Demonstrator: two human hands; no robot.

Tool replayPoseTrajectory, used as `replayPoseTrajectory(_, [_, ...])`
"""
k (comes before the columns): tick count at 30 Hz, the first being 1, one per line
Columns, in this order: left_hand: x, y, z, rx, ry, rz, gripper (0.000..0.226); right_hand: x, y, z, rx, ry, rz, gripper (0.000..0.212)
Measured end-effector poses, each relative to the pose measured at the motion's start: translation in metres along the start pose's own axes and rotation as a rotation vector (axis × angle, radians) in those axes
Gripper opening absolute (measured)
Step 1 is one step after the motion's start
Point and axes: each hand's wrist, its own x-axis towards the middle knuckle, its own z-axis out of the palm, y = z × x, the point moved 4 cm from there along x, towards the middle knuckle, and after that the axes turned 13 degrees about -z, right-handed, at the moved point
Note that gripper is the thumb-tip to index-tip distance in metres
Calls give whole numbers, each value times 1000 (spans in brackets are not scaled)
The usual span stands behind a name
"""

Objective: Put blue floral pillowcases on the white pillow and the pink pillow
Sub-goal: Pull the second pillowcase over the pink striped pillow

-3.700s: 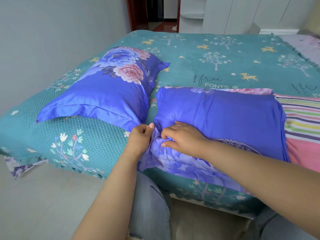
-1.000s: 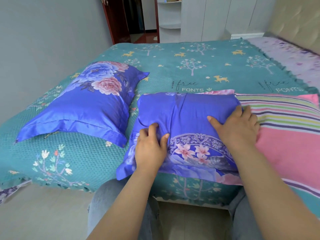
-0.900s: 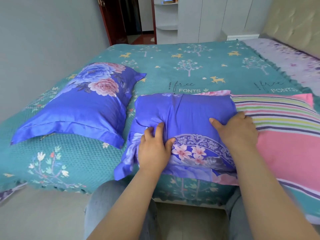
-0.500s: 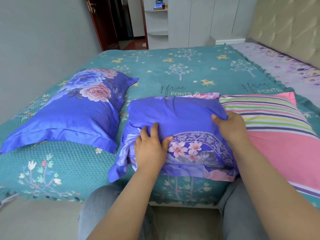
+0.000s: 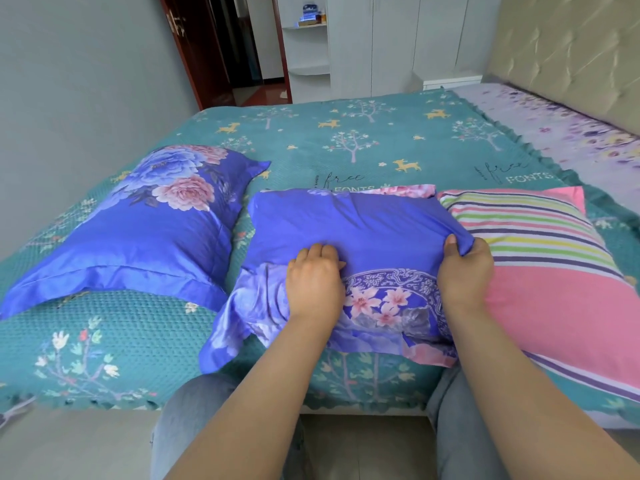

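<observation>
A blue floral pillowcase (image 5: 349, 233) covers the left part of the pink striped pillow (image 5: 540, 271) at the bed's near edge. The pillow's right part sticks out bare. My right hand (image 5: 465, 268) pinches the case's open rim, thumb on top of the blue fabric. My left hand (image 5: 313, 282) rests knuckles up on the case's bunched left end, fingers curled into the cloth. A second pillow in a blue floral case (image 5: 138, 226) lies to the left, fully covered.
The teal bedspread (image 5: 363, 147) with trees and deer covers the bed. A padded headboard (image 5: 571, 53) stands at the right, a grey wall at the left. White cabinets and a dark doorway are behind. My knees in jeans press near the bed edge.
My right hand went from lying flat on the case's rim to pinching it. My left hand's fingers curled in. The view tilted up a little.
</observation>
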Motion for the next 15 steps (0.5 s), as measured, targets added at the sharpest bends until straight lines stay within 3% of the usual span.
replayPoseTrajectory(4, [1, 13, -10, -369, -113, -226, 12, -12, -8, 11, 23, -159, 12, 33])
replayPoseTrajectory(8, [-17, 68, -13, -485, -168, -115, 12, -33, -8, 28, 1, -420, 46, 45])
replayPoseTrajectory(12, [-16, 71, 7, -557, -243, -128, 12, -24, 7, 16, 120, -455, 17, 26])
replayPoseTrajectory(15, [-12, 55, 11, -572, -248, -141, 11, -29, 4, 24, -40, -571, -108, 24])
